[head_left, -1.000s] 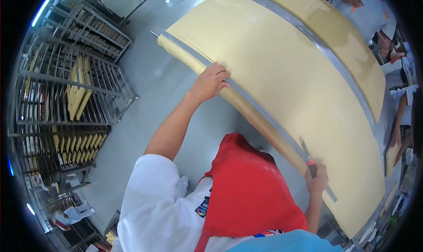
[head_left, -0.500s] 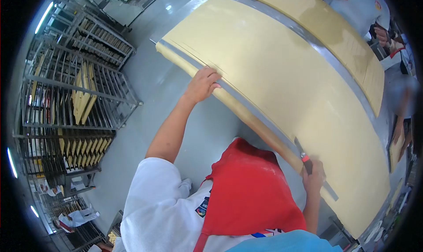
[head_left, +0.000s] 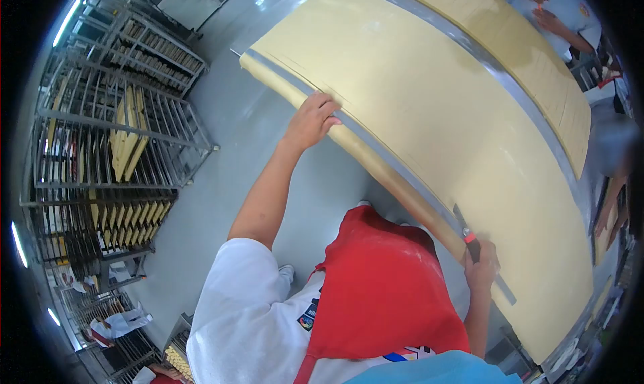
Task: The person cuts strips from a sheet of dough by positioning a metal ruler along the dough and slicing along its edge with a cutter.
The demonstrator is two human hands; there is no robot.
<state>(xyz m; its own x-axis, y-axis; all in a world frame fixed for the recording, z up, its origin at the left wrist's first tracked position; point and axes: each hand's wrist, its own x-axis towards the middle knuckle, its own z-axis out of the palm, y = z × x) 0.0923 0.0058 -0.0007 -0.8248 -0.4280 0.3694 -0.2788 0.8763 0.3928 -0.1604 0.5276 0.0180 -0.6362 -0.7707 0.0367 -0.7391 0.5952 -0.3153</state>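
A large sheet of pale yellow dough covers the table, and its near edge droops over the table's side in a rounded fold. A long flat metal ruler lies along that edge. My left hand is closed over the ruler towards its far end, fingers on top and thumb at the near side. In my right hand is a knife with a red and black handle. Its blade points away from me and rests by the ruler's edge. Part of the ruler passes under my right hand.
Beyond the sheet, a second table carries another dough sheet with cut lines. A co-worker's hands are at the upper right, another person's arm at the right. Metal racks with trays stand left, across the grey floor.
The view has shifted slightly. Both my hands and the knife keep nearly the same place along the ruler. The co-worker's hands at the upper right have come closer together.
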